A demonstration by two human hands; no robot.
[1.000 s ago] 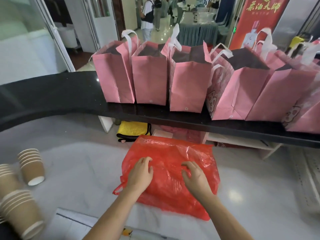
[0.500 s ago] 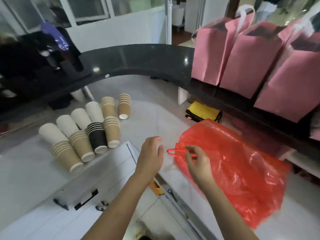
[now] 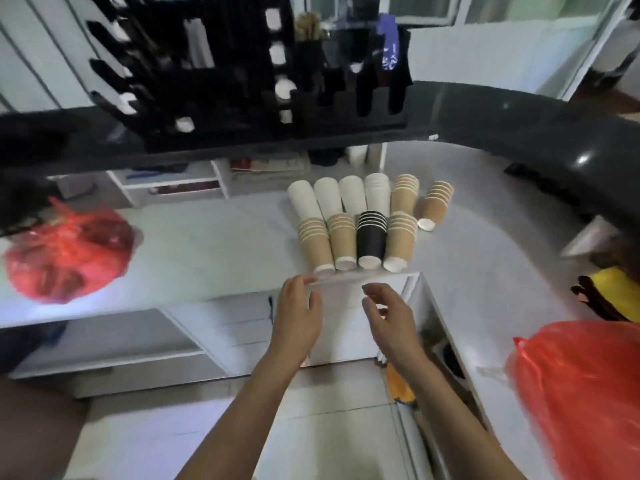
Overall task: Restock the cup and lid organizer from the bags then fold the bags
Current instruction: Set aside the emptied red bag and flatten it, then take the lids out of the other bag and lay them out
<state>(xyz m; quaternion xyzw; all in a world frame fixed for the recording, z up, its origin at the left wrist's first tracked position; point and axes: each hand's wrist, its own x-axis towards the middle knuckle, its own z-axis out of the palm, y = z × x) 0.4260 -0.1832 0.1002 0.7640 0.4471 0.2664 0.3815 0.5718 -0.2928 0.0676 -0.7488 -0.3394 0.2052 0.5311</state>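
Stacks of paper cups lie on their sides on the white counter: white stacks (image 3: 337, 199) behind, brown stacks (image 3: 315, 244) and one black stack (image 3: 371, 239) in front. My left hand (image 3: 298, 313) and my right hand (image 3: 389, 317) hover just in front of them, fingers relaxed, holding nothing. The black cup and lid organizer (image 3: 242, 74) stands on the dark upper ledge behind. An emptied red plastic bag (image 3: 581, 393) lies flat at the right. A full, tied red bag (image 3: 67, 254) sits at the left.
The dark curved ledge (image 3: 519, 112) runs across the back above the white counter (image 3: 214, 244). A yellow and black cloth (image 3: 609, 292) lies at the right edge. Open white shelves (image 3: 173, 181) sit under the ledge. An orange item (image 3: 398, 382) lies below the counter edge.
My view has swung left from the flat red bag to the cups and organizer. My right hand has let go of the bag's handle, and both hands now hover before the cup stacks.
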